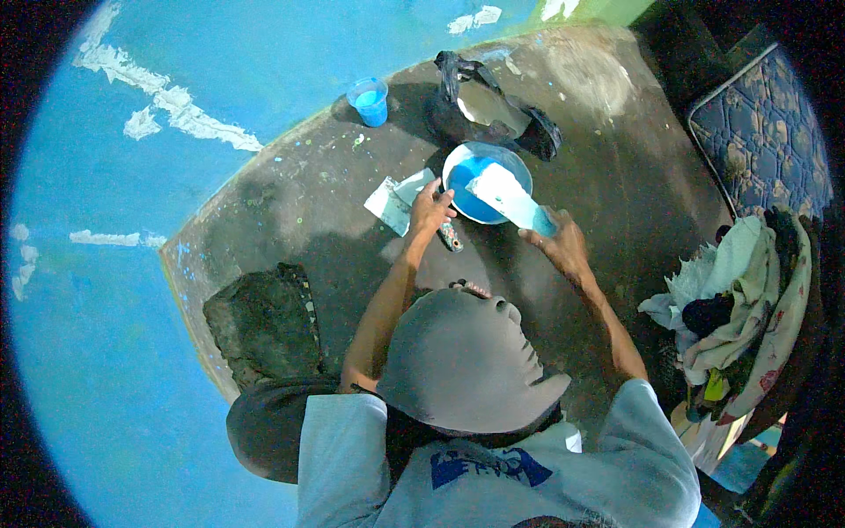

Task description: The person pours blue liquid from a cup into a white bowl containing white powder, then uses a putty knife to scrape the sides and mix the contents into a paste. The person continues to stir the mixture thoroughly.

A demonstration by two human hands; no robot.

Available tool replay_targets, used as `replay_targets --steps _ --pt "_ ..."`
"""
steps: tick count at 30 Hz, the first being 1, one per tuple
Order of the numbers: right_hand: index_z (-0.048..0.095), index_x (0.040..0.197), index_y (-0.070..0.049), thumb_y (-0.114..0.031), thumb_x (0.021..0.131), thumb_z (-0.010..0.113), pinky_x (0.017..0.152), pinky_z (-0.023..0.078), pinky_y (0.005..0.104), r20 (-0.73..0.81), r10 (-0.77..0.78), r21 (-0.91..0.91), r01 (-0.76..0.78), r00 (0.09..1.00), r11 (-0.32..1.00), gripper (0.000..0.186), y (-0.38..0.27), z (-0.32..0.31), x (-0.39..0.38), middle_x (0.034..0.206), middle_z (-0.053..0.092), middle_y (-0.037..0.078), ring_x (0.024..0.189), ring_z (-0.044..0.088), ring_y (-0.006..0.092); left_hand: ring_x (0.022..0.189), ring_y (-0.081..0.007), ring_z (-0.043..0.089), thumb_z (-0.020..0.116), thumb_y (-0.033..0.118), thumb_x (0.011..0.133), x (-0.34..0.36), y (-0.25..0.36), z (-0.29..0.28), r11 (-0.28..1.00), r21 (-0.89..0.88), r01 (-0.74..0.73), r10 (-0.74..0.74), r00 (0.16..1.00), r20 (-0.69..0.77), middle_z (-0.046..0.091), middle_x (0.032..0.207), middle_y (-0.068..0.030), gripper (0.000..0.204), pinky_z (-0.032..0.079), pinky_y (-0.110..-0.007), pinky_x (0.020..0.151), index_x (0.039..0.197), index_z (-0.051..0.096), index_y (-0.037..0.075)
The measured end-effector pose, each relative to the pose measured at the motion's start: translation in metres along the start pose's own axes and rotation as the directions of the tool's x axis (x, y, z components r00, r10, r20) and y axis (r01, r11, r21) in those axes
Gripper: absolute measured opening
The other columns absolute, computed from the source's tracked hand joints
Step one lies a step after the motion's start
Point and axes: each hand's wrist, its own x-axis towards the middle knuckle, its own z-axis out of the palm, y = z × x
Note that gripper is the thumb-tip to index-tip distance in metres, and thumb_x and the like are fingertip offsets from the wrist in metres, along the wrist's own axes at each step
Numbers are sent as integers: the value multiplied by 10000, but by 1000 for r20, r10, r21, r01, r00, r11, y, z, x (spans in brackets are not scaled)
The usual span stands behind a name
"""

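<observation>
- Blue painted wall with rough white patches [172, 101] borders a stained grey-brown floor [607, 176], which lies below the fingers of both hands.
- The right hand [561, 239] has its fingers closed around the light-blue end of a broad flat spatula with a whitish blade [500, 187]; its blade reaches away from these fingers, leftward over the bowl.
- The left hand [431, 211] has its fingers partly bent, with the tips at the near-left rim of a round white bowl with blue inside [468, 209]. It seems to touch this rim; whether it pinches it, I cannot tell.
- For good work, I would judge, the left fingers should steady the rim firmly, while the right fingers guide the blade low and slowly, so that nothing spills.
- Just beside the left fingers, on their left, lies a flat pale rectangular piece [385, 208]; just below them is a short multicoloured patterned handle [451, 238].
- Farther ahead of the fingers, beyond the bowl, sits a crumpled black plastic bag [539, 138] with pale contents; a translucent blue plastic cup [369, 107] stands to its left.
</observation>
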Motion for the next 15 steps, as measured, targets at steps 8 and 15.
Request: replay_targets --steps 8,15 --pt "545 1269 -15 -613 622 739 987 415 432 41 -53 -74 56 998 996 903 -1 6 40 1300 489 289 1194 504 395 605 -302 675 481 101 889 1 -7 11 938 -291 187 -165 981 99 625 845 -280 598 590 -312 540 1371 214 -133" --pt "557 1249 -27 -538 621 778 969 437 414 72 -93 -58 98 993 994 839 -11 1 48 1299 512 231 1170 529 355 638 -305 680 468 91 879 -27 22 -17 945 -296 141 -125 990 70 626 860 -279 561 602 -336 583 1303 188 -144"
